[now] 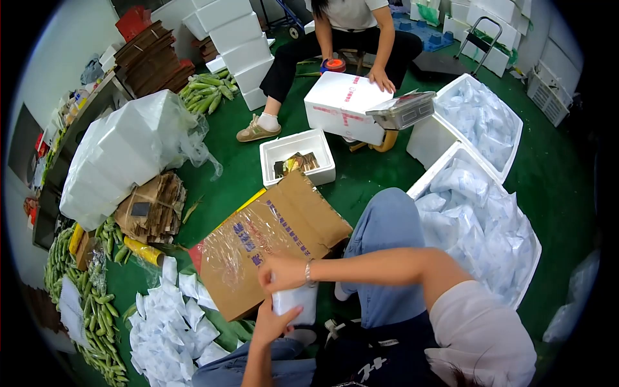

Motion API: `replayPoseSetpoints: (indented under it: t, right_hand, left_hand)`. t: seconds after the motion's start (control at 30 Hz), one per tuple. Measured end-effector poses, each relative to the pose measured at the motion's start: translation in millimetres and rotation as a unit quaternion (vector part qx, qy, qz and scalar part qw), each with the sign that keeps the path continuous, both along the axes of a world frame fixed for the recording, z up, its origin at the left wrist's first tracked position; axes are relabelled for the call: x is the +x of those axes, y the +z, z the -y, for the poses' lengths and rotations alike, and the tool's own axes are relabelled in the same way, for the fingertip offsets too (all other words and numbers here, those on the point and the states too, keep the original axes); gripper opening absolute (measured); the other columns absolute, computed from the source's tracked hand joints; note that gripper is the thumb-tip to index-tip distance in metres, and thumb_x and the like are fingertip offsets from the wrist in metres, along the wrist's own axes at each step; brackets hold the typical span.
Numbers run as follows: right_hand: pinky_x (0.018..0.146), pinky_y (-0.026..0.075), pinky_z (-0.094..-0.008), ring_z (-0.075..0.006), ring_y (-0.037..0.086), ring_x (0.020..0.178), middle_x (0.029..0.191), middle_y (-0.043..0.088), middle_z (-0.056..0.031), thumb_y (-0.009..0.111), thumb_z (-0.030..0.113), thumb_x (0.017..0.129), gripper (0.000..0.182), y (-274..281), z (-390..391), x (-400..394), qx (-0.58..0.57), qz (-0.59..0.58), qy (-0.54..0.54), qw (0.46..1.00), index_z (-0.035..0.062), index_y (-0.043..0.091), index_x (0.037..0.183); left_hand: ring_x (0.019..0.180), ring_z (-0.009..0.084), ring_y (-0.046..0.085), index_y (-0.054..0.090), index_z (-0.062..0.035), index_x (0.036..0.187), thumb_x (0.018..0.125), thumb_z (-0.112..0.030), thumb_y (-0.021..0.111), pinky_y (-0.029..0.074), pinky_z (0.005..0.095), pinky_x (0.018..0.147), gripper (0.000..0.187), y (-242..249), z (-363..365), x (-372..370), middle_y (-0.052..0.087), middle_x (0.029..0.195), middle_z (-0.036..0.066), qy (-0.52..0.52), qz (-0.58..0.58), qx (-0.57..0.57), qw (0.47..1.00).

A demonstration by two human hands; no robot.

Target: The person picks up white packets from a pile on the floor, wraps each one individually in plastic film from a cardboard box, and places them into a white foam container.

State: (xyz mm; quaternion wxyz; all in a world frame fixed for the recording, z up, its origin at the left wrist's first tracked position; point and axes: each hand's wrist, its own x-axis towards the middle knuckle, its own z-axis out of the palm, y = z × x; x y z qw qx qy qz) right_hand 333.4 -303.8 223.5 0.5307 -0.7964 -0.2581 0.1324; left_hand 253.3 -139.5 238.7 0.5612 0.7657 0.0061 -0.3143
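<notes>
A white packet point(298, 303) lies between my hands, just in front of the cardboard box. My left hand point(276, 322) is at its near left side, thumb laid along it and fingers partly hidden. Above it my right hand point(281, 272), with a bracelet at the wrist, is closed in a pinch by the packet's upper left corner; what is in the pinch is too small to make out. The brown cardboard box point(284, 216) with blue print and clear tape lies directly beyond my hands. A heap of white packets point(171, 329) is to the left.
Foam boxes full of white packets point(461, 213) stand to my right. An open foam box point(269, 155) is ahead. Another person point(351, 32) sits opposite, holding a tape dispenser point(334, 65) at a taped foam box point(345, 100). Green corn point(97, 316) lies at left.
</notes>
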Motion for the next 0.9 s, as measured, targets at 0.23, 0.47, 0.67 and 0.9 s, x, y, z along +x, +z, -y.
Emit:
replayPoseSetpoints:
  t: [0.23, 0.47, 0.67, 0.9]
  right_hand:
    - [0.065, 0.050, -0.0253, -0.0142, 0.063, 0.068, 0.072, 0.065, -0.0091, 0.057, 0.025, 0.091, 0.031, 68, -15, -60, 0.426, -0.392, 0.233, 0.782, -0.0001, 0.061, 0.074]
    - [0.053, 0.048, -0.0287, -0.0195, 0.061, 0.055, 0.061, 0.060, -0.0137, 0.056, 0.030, 0.092, 0.040, 45, 8, -70, 0.392, -0.449, -0.028, 0.803, 0.0039, 0.051, 0.062]
    - [0.058, 0.046, -0.0276, -0.0139, 0.059, 0.062, 0.065, 0.061, -0.0077, 0.058, 0.028, 0.091, 0.035, 36, -15, -75, 0.352, -0.292, -0.159, 0.875, 0.0017, 0.055, 0.068]
    - [0.059, 0.045, -0.0312, -0.0239, 0.058, 0.060, 0.063, 0.055, -0.0120, 0.065, 0.014, 0.082, 0.020, 46, -14, -91, 0.197, 0.066, -0.123, 0.970, -0.0005, 0.056, 0.072]
  left_hand:
    - [0.072, 0.0337, 0.066, 0.042, 0.0025, 0.127, 0.075, -0.029, 0.074, 0.056, 0.0420, 0.052, 0.068, -46, -58, -37, 0.061, 0.094, 0.026, 0.042, -0.125, -0.431, 0.893]
    - [0.072, 0.0338, 0.066, 0.045, 0.0017, 0.124, 0.080, -0.032, 0.069, 0.056, 0.0407, 0.053, 0.061, -72, -31, -67, 0.062, 0.090, 0.025, 0.156, -0.364, -0.461, 0.795]
    - [0.071, 0.0338, 0.066, 0.048, 0.0011, 0.122, 0.083, -0.034, 0.065, 0.056, 0.0395, 0.054, 0.055, -73, -18, -75, 0.062, 0.087, 0.024, 0.214, -0.382, -0.470, 0.767]
    - [0.071, 0.0339, 0.066, 0.050, 0.0003, 0.120, 0.088, -0.036, 0.060, 0.057, 0.0382, 0.056, 0.050, -72, -29, -93, 0.063, 0.084, 0.022, 0.194, -0.427, -0.491, 0.734]
